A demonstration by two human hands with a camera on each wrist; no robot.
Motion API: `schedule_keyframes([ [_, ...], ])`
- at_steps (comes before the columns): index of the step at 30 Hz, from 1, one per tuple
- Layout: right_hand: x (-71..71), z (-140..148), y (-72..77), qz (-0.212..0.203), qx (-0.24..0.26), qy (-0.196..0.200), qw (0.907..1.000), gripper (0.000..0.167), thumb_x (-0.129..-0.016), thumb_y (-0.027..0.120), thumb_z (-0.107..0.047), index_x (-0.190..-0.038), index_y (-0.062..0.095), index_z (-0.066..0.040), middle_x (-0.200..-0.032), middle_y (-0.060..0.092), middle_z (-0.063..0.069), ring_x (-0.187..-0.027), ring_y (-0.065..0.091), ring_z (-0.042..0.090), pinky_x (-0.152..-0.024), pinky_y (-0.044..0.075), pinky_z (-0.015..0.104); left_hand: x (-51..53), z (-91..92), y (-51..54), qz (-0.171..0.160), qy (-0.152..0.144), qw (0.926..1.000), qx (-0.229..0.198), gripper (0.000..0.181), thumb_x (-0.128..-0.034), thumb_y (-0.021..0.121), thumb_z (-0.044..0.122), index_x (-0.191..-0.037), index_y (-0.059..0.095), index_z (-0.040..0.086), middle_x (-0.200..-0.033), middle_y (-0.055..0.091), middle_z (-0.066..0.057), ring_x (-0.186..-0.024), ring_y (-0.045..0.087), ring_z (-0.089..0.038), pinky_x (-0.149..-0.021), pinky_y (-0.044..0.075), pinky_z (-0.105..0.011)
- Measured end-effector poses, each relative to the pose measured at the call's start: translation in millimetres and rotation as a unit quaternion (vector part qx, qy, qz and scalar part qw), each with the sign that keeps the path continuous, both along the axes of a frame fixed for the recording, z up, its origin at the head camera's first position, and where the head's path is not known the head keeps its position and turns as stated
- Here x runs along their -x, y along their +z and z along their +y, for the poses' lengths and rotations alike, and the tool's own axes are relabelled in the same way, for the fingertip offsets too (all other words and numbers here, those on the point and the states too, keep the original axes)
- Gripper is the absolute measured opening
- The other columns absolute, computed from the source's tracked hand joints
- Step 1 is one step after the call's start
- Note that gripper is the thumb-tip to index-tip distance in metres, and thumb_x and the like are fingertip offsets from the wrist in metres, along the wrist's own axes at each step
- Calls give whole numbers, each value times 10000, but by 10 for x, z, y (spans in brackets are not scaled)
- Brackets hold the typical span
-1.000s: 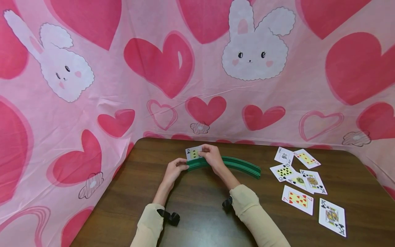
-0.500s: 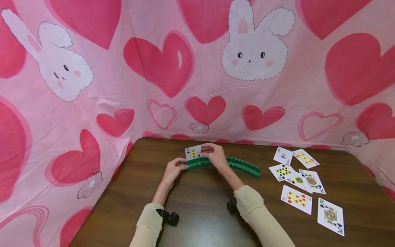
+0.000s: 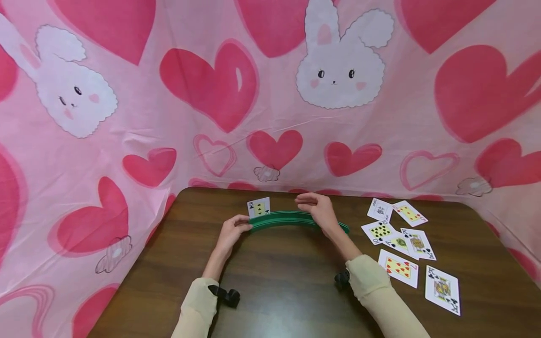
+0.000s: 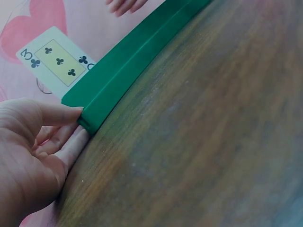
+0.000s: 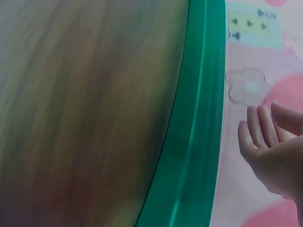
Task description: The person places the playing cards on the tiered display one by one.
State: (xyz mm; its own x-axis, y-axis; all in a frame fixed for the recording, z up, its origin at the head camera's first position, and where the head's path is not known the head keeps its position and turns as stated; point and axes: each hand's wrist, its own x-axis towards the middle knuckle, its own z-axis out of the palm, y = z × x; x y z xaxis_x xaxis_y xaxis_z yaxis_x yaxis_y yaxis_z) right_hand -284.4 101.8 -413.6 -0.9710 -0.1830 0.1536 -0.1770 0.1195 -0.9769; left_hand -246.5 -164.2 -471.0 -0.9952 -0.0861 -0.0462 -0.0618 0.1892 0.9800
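The left hand pinches the left end of a curved green rack between thumb and fingers, the rack lying across the far part of the desk. A three of clubs stands up at that end, just beside the pinching fingers, its lower edge hidden by the green wall. The right hand hovers apart from the rack, toward its right part, fingers loosely bent and close together. Farther right, face up, lie a seven of hearts, a king of clubs and several overlapping cards.
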Motion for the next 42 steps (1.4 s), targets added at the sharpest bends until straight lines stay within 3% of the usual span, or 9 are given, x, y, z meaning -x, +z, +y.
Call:
schedule_keyframes([
  [2, 19, 110, -37, 54, -43, -103, 9999, 218, -794, 633, -55, -1009, 630, -16, -996, 628, 192, -938, 587, 317, -764, 472, 285, -43, 11, 74, -62, -45, 10000, 17, 249, -790, 633, 73, -1029, 620, 6, -1017, 609, -132, -899, 528, -204, -802, 411, -316],
  [5, 49, 287, -106, 188, -207, -278, 9992, 213, -795, 639, -84, -1002, 637, -35, -986, 636, 176, -934, 591, 306, -746, 477, 268, -55, 11, 82, -74, -38, 10000, 23, 245, -794, 628, 71, -1031, 619, 7, -1019, 608, -131, -900, 530, -202, -808, 414, -323],
  [10, 33, 586, -110, 169, -621, -641, 9959, 240, -802, 643, -156, -1021, 639, -58, -987, 645, 139, -884, 618, 163, -736, 470, 217, -50, 13, 77, -90, -66, 9999, 53, 249, -794, 629, 79, -1032, 618, 6, -1026, 605, -133, -908, 525, -204, -813, 410, -331],
  [19, -26, 1100, -102, 454, -924, -941, 9902, 307, -807, 639, -170, -1064, 605, -7, -974, 644, 169, -868, 629, 181, -705, 453, 152, 75, -43, -131, -146, 17, 9999, -65, 240, -774, 666, 117, -1004, 639, 54, -1005, 613, -99, -908, 529, -194, -810, 407, -327],
  [22, 57, 1348, -262, 469, -775, -957, 9913, 369, -794, 654, -219, -1084, 589, -1, -966, 654, 131, -860, 631, 171, -695, 465, 172, 83, -43, -164, -93, 65, 9999, -41, 230, -775, 666, 126, -997, 643, 66, -1002, 613, -87, -907, 529, -189, -807, 406, -314],
  [25, 221, 1656, -538, 404, -516, -990, 9929, 485, -777, 659, -326, -1133, 562, -10, -966, 661, 62, -848, 633, 135, -693, 476, 197, 82, -39, -167, 24, 80, 10000, -10, 221, -775, 660, 116, -989, 644, 64, -993, 615, -89, -905, 531, -191, -799, 408, -312],
  [30, 379, 2065, -853, 463, -419, -1488, 9869, 489, -779, 649, -339, -1128, 563, -7, -922, 667, 52, -794, 645, 158, -632, 493, 238, 81, -31, -151, 41, 66, 10000, -35, 223, -772, 656, 103, -991, 643, 63, -988, 618, -87, -903, 536, -186, -791, 413, -308],
  [35, 319, 2309, -895, 403, -595, -1921, 9787, 465, -734, 697, -333, -1071, 596, -29, -823, 681, 2, -718, 649, 124, -574, 493, 233, 85, -31, -154, 32, 56, 10000, -31, 226, -775, 655, 107, -996, 641, 59, -989, 618, -87, -901, 536, -182, -793, 415, -312],
  [42, 111, 2564, -849, 281, -497, -2037, 9774, 494, -750, 688, -309, -1073, 568, 45, -776, 679, -42, -705, 648, 105, -596, 492, 240, 97, -35, -158, 7, 66, 10000, -25, 225, -775, 654, 105, -995, 639, 62, -988, 618, -91, -904, 537, -187, -803, 413, -323],
])
